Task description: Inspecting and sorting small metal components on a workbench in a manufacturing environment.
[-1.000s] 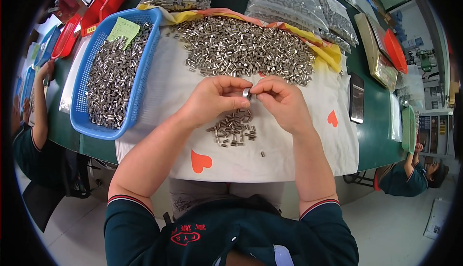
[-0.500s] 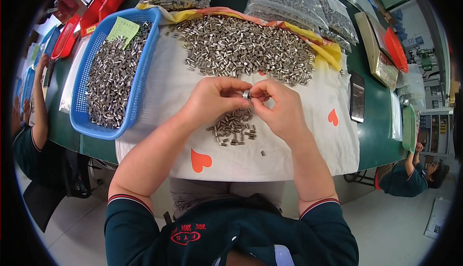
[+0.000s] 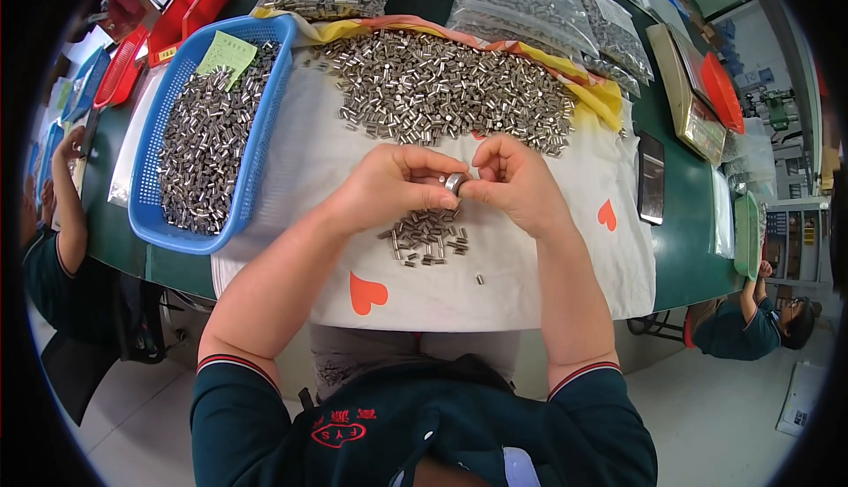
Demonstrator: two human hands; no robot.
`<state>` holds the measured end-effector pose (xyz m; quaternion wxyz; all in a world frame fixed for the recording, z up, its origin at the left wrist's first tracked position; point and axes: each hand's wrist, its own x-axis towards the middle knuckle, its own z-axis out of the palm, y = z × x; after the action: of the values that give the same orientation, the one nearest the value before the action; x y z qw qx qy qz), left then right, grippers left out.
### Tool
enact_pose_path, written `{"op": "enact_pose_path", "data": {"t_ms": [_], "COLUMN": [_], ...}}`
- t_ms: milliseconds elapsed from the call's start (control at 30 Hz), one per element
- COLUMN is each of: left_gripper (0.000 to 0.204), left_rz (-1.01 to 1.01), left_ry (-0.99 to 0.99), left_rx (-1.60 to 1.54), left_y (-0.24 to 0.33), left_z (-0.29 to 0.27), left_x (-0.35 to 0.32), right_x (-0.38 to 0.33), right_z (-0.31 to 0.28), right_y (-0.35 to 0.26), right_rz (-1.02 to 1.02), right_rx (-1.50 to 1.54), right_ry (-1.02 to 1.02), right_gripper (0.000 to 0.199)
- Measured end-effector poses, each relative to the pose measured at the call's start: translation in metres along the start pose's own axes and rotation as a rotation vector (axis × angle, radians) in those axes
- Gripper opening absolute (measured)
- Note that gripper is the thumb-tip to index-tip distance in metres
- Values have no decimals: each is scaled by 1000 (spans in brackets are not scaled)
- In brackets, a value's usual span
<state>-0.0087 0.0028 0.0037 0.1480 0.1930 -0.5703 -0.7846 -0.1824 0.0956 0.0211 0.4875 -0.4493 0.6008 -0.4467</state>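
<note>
A small shiny metal ring [image 3: 454, 183] is between my hands, above the middle of the white cloth [image 3: 477, 306]. My left hand [image 3: 382, 188] pinches it between thumb and fingers. Against its right side presses the thumb of my right hand [image 3: 519, 188], whose other fingers are curled above. Just below my hands lies a small heap of short metal cylinders [image 3: 426, 238], partly hidden by the left hand. One loose cylinder [image 3: 480, 279] sits apart to the right. Beyond my hands spreads a large pile of similar cylinders [image 3: 450, 89].
On the left stands a blue basket [image 3: 146, 195] filled with cylinders, a green note [image 3: 227, 56] on top. Bags of metal parts [image 3: 521, 1] line the back. A phone [image 3: 652, 178] lies right on the green table [image 3: 693, 257]. Other people sit at both sides.
The fingers of my right hand have lifted and curled away from the ring, leaving the thumb against it. The ring now shows more plainly, still in my left hand.
</note>
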Motion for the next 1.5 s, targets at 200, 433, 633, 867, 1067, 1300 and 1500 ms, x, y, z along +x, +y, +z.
{"op": "enact_pose_path", "data": {"t_ms": [200,433,633,867,1067,1300,1500], "left_gripper": [31,34,32,33,35,34,34], "left_rz": [-19,-19,-3,20,28,11,9], "left_ry": [-79,-104,-46,120,80,133,119], "left_rx": [246,354,194,-50,-112,49,50], "left_y": [10,2,-2,-3,-4,-3,-2], "left_z": [9,7,7,1,1,3,2], "left_x": [-4,-4,2,5,4,4,3], "right_x": [10,30,26,6,-3,-9,-11], "right_z": [-15,1,3,7,14,18,18], "right_y": [6,24,21,5,-5,-15,-18], "right_rz": [-108,-378,-420,-237,-239,-325,-334], "right_rx": [-155,-937,-1059,-248,-64,-378,-430], "right_ry": [431,511,464,300,97,200,191], "right_gripper": [12,9,8,7,9,7,7]}}
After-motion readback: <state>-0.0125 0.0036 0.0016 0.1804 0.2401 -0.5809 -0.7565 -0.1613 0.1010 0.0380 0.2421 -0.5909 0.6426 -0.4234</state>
